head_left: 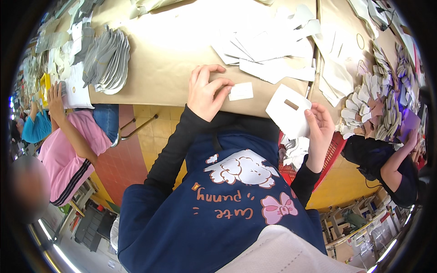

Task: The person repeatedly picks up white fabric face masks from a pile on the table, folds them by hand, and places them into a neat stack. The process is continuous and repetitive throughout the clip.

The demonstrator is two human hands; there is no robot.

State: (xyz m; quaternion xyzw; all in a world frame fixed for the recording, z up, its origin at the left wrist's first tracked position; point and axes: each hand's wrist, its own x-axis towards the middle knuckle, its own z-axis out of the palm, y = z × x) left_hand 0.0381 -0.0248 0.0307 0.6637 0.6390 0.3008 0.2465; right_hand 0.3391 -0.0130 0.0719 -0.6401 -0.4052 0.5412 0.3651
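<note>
My left hand (208, 93) is over the table's near edge, thumb and forefinger pinched on the left end of a small white rectangular piece (241, 92). The other fingers are loosely curled. To the right, my right hand (321, 129) grips a larger flat white piece (287, 120) by its right side, with the thumb on top. This piece has a rectangular slot near its middle and a notched lower edge. It is held partly beyond the table edge, apart from the small piece.
Loose white cut pieces (273, 50) lie across the brown-covered table (154, 82). Grey layered pieces (109, 59) stand at left, stacked bundles (364, 107) at right. A red basket (336, 152) with white scraps is below my right hand. Co-workers sit on both sides.
</note>
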